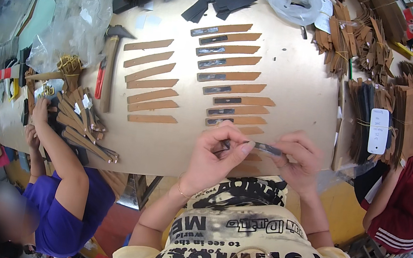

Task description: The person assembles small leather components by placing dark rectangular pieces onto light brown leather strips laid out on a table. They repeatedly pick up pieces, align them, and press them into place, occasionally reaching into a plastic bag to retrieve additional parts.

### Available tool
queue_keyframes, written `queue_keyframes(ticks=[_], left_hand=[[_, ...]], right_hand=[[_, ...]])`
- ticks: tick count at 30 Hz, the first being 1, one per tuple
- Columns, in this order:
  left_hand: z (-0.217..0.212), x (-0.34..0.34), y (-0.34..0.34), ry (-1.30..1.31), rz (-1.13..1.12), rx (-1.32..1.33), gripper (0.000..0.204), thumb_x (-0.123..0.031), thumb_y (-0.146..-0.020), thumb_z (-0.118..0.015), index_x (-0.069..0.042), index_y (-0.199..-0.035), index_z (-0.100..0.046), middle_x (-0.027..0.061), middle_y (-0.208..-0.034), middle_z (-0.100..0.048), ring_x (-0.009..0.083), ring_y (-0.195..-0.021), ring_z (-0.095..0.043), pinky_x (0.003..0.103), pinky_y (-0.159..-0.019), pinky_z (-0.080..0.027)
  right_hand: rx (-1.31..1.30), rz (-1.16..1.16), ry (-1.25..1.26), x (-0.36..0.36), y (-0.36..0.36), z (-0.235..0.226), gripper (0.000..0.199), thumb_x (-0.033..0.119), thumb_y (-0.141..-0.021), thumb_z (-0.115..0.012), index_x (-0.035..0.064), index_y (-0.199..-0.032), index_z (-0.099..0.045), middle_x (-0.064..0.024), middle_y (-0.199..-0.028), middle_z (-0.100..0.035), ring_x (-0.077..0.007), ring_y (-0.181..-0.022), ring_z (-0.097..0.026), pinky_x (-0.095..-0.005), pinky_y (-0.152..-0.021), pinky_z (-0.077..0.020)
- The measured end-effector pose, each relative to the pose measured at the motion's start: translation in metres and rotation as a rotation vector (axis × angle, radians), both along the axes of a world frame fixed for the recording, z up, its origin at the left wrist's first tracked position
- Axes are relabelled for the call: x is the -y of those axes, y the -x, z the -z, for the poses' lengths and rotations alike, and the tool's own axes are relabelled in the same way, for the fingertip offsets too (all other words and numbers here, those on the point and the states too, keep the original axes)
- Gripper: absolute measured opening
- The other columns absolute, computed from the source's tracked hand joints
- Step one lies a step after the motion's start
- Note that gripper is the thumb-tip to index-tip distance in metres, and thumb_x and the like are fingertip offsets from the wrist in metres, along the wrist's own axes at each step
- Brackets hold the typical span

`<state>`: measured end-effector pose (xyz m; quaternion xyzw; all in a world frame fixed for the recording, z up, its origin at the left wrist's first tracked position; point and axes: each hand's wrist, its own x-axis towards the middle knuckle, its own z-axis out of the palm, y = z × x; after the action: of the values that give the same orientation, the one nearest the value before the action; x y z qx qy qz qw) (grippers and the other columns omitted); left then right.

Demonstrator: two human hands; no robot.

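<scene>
Cream cloth nearest: the person's shirt (261, 229), right of and nearer than the hammer (109, 73) (reference point). Just beyond it, both hands closed: left hand (219, 152) pinches a narrow dark strip (268, 149) between thumb and fingers, right hand (303, 160) grips its other end. Strip is held over the bench (313, 86), right of the hammer and slightly nearer. Brown strip bundles (86, 146) lie nearer than the hammer's handle end. Red tool (100, 79): just beside the handle, on its left. Right of the hammer, a column of plain tan strips (152, 84); further right, tan strips with dark patches (233, 76). Beyond the hammer, to its right: black flat pieces (201, 9). Clear plastic bag (82, 12): left of the hammer, reaching farther.
</scene>
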<state>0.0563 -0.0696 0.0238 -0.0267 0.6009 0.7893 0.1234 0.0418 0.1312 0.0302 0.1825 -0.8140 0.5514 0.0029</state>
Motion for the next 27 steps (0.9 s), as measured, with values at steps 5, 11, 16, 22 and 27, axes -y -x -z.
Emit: queue_keyframes(ticks=[5, 11, 16, 22, 27], left_hand=[[0.006, 0.01, -0.023, 0.106, -0.171, 0.072, 0.004, -0.001, -0.089, -0.067, 0.0, -0.086, -0.064, -0.003, -0.084, -0.049, -0.0007, -0.069, -0.042, 0.015, -0.054, -0.031], [0.021, 0.017, -0.037, 0.215, -0.281, 0.114, 0.004, -0.002, -0.088, -0.068, 0.0, -0.088, -0.065, -0.0035, -0.084, -0.049, -0.0004, -0.068, -0.04, 0.015, -0.053, -0.03], [0.025, 0.025, -0.051, 0.324, -0.305, 0.121, 0.007, -0.005, -0.088, -0.07, 0.001, -0.087, -0.067, -0.0043, -0.081, -0.05, -0.0006, -0.064, -0.038, 0.015, -0.052, -0.028], [0.042, 0.025, -0.059, 0.418, -0.375, 0.138, 0.01, -0.007, -0.088, -0.071, 0.002, -0.088, -0.068, -0.0045, -0.079, -0.05, 0.0001, -0.062, -0.039, 0.016, -0.052, -0.028], [0.045, 0.015, -0.064, 0.29, -0.377, 0.064, 0.009, -0.007, -0.088, -0.07, 0.001, -0.088, -0.068, -0.0047, -0.08, -0.051, 0.0, -0.063, -0.039, 0.016, -0.053, -0.028]], right_hand=[[-0.305, 0.061, -0.568, -0.048, 0.001, 0.013, 0.016, 0.006, -0.075, -0.074, 0.0048, -0.091, -0.069, -0.0072, -0.086, -0.063, -0.0247, -0.076, -0.061, -0.0334, -0.066, -0.0483], [-0.087, 0.483, -0.819, -0.115, 0.005, 0.034, 0.014, 0.008, -0.093, -0.059, -0.0002, -0.102, -0.066, -0.0121, -0.093, -0.062, -0.0297, -0.079, -0.06, -0.0345, -0.072, -0.048], [-0.064, 0.557, -0.93, -0.122, -0.002, 0.043, 0.021, 0.017, -0.095, -0.059, -0.0007, -0.104, -0.064, -0.0123, -0.096, -0.06, -0.0298, -0.084, -0.059, -0.0366, -0.076, -0.0459], [-0.179, 0.691, -0.848, -0.084, -0.001, 0.043, 0.03, 0.027, -0.087, -0.07, 0.0058, -0.106, -0.063, -0.0103, -0.099, -0.059, -0.0292, -0.088, -0.058, -0.0381, -0.075, -0.0458], [-0.104, 0.355, -0.38, -0.005, -0.014, 0.036, 0.043, 0.017, -0.082, -0.075, 0.004, -0.118, -0.057, -0.009, -0.11, -0.06, -0.0213, -0.092, -0.059, -0.0326, -0.078, -0.0487]])
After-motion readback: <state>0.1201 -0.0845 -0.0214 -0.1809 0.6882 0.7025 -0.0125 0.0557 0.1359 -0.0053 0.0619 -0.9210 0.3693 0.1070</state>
